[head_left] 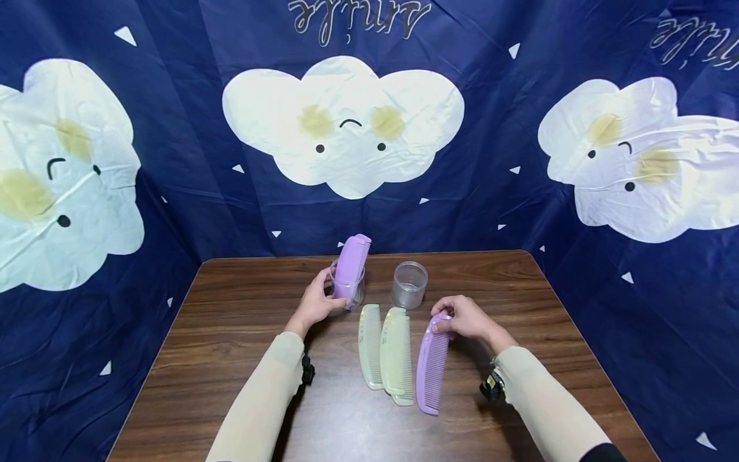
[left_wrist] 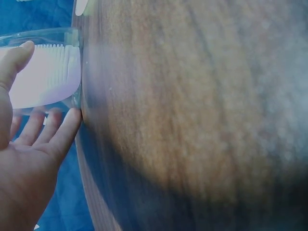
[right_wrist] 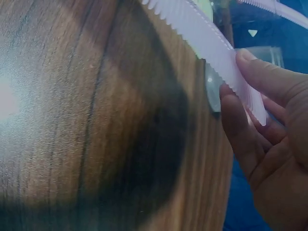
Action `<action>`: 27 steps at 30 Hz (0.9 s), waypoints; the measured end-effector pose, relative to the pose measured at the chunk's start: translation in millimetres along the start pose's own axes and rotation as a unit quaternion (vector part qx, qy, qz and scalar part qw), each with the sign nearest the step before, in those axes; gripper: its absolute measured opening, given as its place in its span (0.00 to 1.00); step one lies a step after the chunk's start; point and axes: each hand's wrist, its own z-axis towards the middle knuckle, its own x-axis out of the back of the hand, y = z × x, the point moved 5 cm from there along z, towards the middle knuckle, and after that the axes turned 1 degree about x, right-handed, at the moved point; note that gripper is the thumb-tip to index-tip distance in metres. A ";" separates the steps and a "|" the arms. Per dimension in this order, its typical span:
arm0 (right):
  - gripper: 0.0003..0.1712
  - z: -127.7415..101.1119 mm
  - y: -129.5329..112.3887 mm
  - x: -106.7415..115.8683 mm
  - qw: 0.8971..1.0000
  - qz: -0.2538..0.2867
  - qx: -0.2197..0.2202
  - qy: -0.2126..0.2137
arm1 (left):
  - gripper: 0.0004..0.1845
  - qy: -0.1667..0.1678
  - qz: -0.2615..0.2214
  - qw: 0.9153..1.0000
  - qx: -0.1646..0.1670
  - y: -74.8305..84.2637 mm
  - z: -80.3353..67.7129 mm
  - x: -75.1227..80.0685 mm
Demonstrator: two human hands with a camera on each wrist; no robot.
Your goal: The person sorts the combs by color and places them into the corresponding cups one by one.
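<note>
My left hand grips a clear plastic cup at the back of the table, thumb on one side and fingers on the other. A purple comb stands tilted in that cup, its top well above the rim; in the left wrist view its rounded end shows through the wall. My right hand pinches the upper end of another purple comb between thumb and fingers, teeth facing right. Left of this comb lie pale green combs, two of them overlapping.
A second clear cup stands upright right of the first, behind the green combs. The wooden table ends at a back edge close behind both cups. Dark blue cloth with cloud faces hangs around the back and sides.
</note>
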 end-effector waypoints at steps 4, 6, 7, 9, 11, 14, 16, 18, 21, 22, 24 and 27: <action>0.20 -2.4 -10.4 0.9 1.000 0.008 0.006 -0.025 | 0.48 0.002 -0.004 1.000 -0.003 0.4 0.5 0.1; 0.20 -3.6 -14.8 1.3 0.999 0.018 0.010 -0.039 | 0.48 0.003 -0.005 1.000 -0.003 0.3 0.8 0.1; 0.20 -4.2 -16.6 1.4 0.999 0.023 0.011 -0.045 | 0.48 0.003 -0.005 1.000 -0.002 0.4 0.7 0.0; 0.18 -5.2 -19.8 1.9 0.998 0.036 0.009 -0.054 | 0.48 0.002 -0.005 1.000 0.000 -0.2 1.0 -0.2; 0.17 -5.7 -22.2 3.1 0.998 0.041 0.010 -0.055 | 0.48 0.001 -0.002 1.000 0.002 -1.0 1.2 -0.3; 0.15 -5.7 -25.9 6.3 0.998 0.047 0.011 -0.049 | 0.48 0.001 0.000 1.000 0.003 -1.8 1.4 -0.3; 0.15 -5.5 -29.0 8.8 0.998 0.049 0.016 -0.042 | 0.48 0.001 0.000 1.000 0.004 -2.0 1.4 -0.3; 0.15 -5.1 -32.3 11.3 0.998 0.051 0.022 -0.035 | 0.48 0.000 0.000 1.000 0.004 -2.1 1.5 -0.3; 0.15 -4.5 -37.3 14.3 0.997 0.056 0.033 -0.027 | 0.48 -0.001 0.001 1.000 0.004 -0.8 1.2 0.0; 0.15 -4.3 -38.5 15.1 0.997 0.058 0.035 -0.025 | 0.48 -0.002 0.001 1.000 0.004 -0.3 1.3 0.1; 0.16 -3.2 -40.3 16.1 0.997 0.060 0.038 -0.020 | 0.48 -0.003 0.003 1.000 0.005 0.9 1.2 0.6; 0.16 -1.5 -42.9 18.6 0.998 0.056 0.041 -0.009 | 0.47 -0.004 0.004 1.000 0.007 2.0 1.0 1.0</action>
